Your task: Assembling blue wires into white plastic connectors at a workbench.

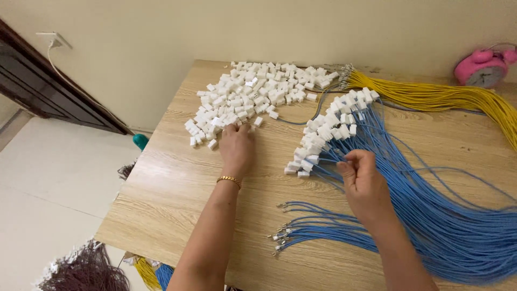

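My left hand (237,148) reaches forward with its fingertips on the near edge of a pile of small white plastic connectors (253,94); whether it grips one is hidden. My right hand (363,183) rests on the blue wires (431,215), its fingers pinched on one blue wire near the row of wires fitted with white connectors (331,129). A loose bunch of blue wires with bare metal ends (301,234) lies near the table's front edge.
A bundle of yellow wires (441,97) runs along the back right of the wooden table (172,183). A pink alarm clock (482,67) stands at the far right. More wire bundles (91,272) lie on the floor at the left.
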